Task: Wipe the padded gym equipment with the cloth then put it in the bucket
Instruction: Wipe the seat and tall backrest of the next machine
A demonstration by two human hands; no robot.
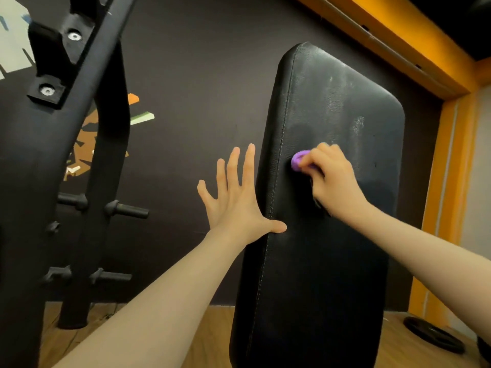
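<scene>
The padded backrest (332,208) stands tilted up in front of me, firm black vinyl over foam, slick where damp and hazy with white smears near its top. My left hand (236,200) steadies its left edge, fingers spread straight, thumb hooked over the seam. My right hand (329,179) is curled round the purple cloth (299,160), bunched small against the pad's middle. The cloth looks light, soft and easily crushed (best gripped as 1 wad). I see no bucket from here.
</scene>
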